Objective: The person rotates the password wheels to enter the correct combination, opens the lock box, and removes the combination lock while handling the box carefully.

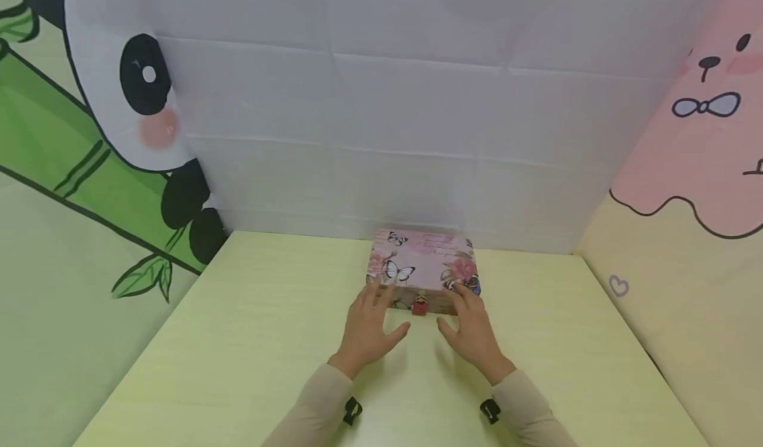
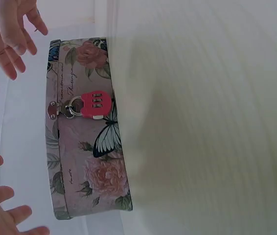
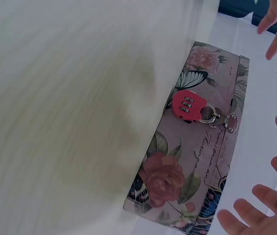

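Pale tabletop (image 1: 268,341), floral box (image 1: 423,258) at its far edge, red padlock (image 2: 97,104) hanging from the front clasp (image 2: 53,110), left hand (image 1: 366,331) and right hand (image 1: 477,334) just before the box, spread-fingered, grasping nothing, white backdrop (image 1: 387,102) behind, cartoon panda (image 1: 107,69) at left.

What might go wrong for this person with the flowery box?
The red padlock hangs from the clasp, so forcing the lid up might strain that small metal fitting.
The box sits close to the back wall, so a lid swinging backward could bump it.
Neither the left hand nor the right hand grips the box, so a knock may shift it.
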### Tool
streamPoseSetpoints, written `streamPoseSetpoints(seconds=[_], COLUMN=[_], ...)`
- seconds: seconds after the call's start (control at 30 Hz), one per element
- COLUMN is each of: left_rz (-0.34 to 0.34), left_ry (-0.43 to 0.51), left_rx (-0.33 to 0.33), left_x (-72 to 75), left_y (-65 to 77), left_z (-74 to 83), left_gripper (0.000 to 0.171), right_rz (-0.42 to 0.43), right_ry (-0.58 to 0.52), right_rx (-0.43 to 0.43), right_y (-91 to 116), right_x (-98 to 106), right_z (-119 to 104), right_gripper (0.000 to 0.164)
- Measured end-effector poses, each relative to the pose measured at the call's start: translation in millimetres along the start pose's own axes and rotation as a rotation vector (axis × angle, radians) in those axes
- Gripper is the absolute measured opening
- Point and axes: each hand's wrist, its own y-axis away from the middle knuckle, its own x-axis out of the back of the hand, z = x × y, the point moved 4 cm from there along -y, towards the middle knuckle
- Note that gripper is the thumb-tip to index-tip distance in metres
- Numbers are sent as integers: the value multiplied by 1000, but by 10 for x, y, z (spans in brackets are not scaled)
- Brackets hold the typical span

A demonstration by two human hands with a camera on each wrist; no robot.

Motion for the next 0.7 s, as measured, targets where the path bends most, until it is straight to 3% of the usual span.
streamPoseSetpoints(seconds=[0.1,0.2,0.4,0.7], left_rz=[78,103,64,69], left_ry=[65,156,389,590], left_rx=[-40,-18,150,323], left_x=[-14,-46,-176,-401], left_y=[-21,-49,-97,-68], left_z=[51,76,57,2], left_gripper=[68,65,62,49], right_rz=[34,33,10,36], right_ry=[-121,-259,-424,-555], right_rx=[-47,-131,-371,-513], right_y=[-2,-25,-43,-12], right_x=[-20,-72,-201,-391], right_z=[33,88,199,314], right_gripper=[50,46,39,28])
